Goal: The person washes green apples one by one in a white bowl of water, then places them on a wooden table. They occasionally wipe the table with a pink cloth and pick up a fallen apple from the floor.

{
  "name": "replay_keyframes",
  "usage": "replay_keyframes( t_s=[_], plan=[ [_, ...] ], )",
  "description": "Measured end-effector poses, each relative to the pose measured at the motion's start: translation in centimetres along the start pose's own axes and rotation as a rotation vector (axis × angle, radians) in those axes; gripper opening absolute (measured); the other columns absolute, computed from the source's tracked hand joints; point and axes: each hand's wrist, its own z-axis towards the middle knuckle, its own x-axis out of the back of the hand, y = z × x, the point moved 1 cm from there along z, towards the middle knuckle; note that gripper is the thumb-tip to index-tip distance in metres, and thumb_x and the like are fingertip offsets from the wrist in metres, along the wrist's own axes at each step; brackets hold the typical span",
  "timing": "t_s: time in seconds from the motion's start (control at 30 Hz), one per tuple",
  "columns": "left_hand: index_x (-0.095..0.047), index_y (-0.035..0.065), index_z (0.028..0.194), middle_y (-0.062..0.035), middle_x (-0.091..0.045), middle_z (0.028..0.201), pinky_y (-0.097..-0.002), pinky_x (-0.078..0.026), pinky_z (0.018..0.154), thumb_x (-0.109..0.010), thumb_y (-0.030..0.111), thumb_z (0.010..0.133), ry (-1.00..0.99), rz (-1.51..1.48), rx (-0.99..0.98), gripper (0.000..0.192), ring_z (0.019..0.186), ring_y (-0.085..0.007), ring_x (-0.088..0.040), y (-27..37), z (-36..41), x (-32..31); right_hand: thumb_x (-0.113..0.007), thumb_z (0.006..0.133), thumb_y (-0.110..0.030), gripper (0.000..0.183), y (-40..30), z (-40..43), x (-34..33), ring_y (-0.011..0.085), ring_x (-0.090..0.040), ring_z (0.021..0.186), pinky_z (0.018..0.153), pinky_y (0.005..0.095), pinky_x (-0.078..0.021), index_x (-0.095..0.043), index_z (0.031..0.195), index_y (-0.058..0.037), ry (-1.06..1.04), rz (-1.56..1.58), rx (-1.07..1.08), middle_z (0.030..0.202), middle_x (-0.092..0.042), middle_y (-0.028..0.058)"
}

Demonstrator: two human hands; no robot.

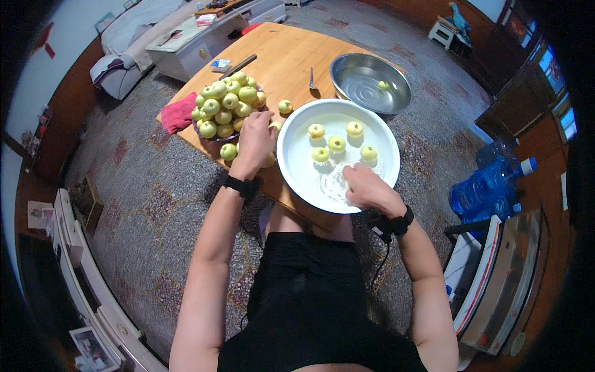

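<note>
My left hand (pixel 255 139) is beside a heaped pile of yellow-green apples (pixel 223 102) in a dish whose rim (pixel 227 138) barely shows. Its fingers point down near a partly hidden apple (pixel 277 126); whether they grip anything is hidden. My right hand (pixel 369 188) dips curled fingers into the water of a large white basin (pixel 297 190), at its near right side, with ripples around them. Anything inside those fingers is out of sight. Several apples float in the basin, one of them a middle apple (pixel 336 144). Loose apples, including a green one (pixel 228 152), lie by the dish.
Behind the basin stands a steel bowl (pixel 358 79) holding one small apple (pixel 383 85). A spoon-like metal utensil (pixel 312 80), a long dark object (pixel 238 67) and a red cloth (pixel 179 114) lie on the wooden table (pixel 283 51). Blue water jugs (pixel 483 186) stand at right.
</note>
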Motion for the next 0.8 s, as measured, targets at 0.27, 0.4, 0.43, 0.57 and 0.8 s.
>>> replay_keyframes(
  t_s=[0.27, 0.4, 0.43, 0.57, 0.8],
  plan=[
    [-0.070, 0.0065, 0.106, -0.0156, -0.071, 0.103, -0.0454, -0.052, 0.086, -0.075, 0.008, 0.082, 0.057, -0.238, -0.206, 0.025, 0.097, -0.0348, -0.067, 8.8, -4.0, 2.1, -0.047, 0.100, -0.031, 0.033, -0.9, 0.4, 1.2, 0.0456, -0.067, 0.088, 0.081, 0.0552, -0.0514, -0.058, 0.114, -0.0041, 0.029, 0.123, -0.168, 0.093, -0.070, 0.0259],
    [-0.070, 0.0064, 0.104, -0.0158, -0.071, 0.087, -0.0478, -0.054, 0.077, -0.079, 0.014, 0.078, -0.265, -0.208, -0.304, 0.029, 0.084, -0.0383, -0.069, 11.5, -5.4, -0.2, -0.055, 0.097, -0.025, 0.027, -1.2, 0.3, 1.7, 0.0469, -0.067, 0.086, 0.080, 0.0549, -0.0520, -0.057, 0.115, -0.0044, 0.054, 0.081, -0.109, 0.096, -0.068, 0.0280],
    [-0.071, 0.0075, 0.103, -0.0155, -0.071, 0.086, -0.0465, -0.053, 0.078, -0.080, 0.019, 0.078, -0.316, -0.111, -0.282, 0.029, 0.083, -0.0365, -0.070, 11.6, -5.6, -1.2, -0.061, 0.093, -0.021, 0.029, -1.2, 0.1, 1.3, 0.0474, -0.067, 0.088, 0.081, 0.0547, -0.0522, -0.056, 0.115, -0.0040, 0.128, 0.076, -0.047, 0.098, -0.066, 0.0291],
    [-0.072, 0.0121, 0.103, -0.0126, -0.073, 0.091, -0.0498, -0.046, 0.095, -0.078, 0.030, 0.080, -0.479, 0.134, -0.210, 0.029, 0.092, -0.0317, -0.071, 12.7, -6.0, -2.7, -0.077, 0.080, -0.014, 0.044, 0.9, 0.8, -0.8, 0.0492, -0.065, 0.095, 0.082, 0.0535, -0.0529, -0.054, 0.116, -0.0026, 0.324, -0.093, -0.051, 0.101, -0.060, 0.0312],
    [-0.066, 0.0153, 0.124, -0.0123, -0.074, 0.098, -0.0512, -0.042, 0.102, -0.082, 0.023, 0.078, -0.514, -0.054, -0.143, 0.049, 0.099, -0.0303, -0.071, 13.1, -6.5, -3.6, -0.080, 0.078, -0.014, 0.048, 1.8, 1.1, 0.1, 0.0403, -0.067, 0.102, 0.086, 0.0493, -0.0543, -0.058, 0.118, -0.0007, 0.143, 0.047, 0.088, 0.109, -0.065, 0.0252]
  ],
)
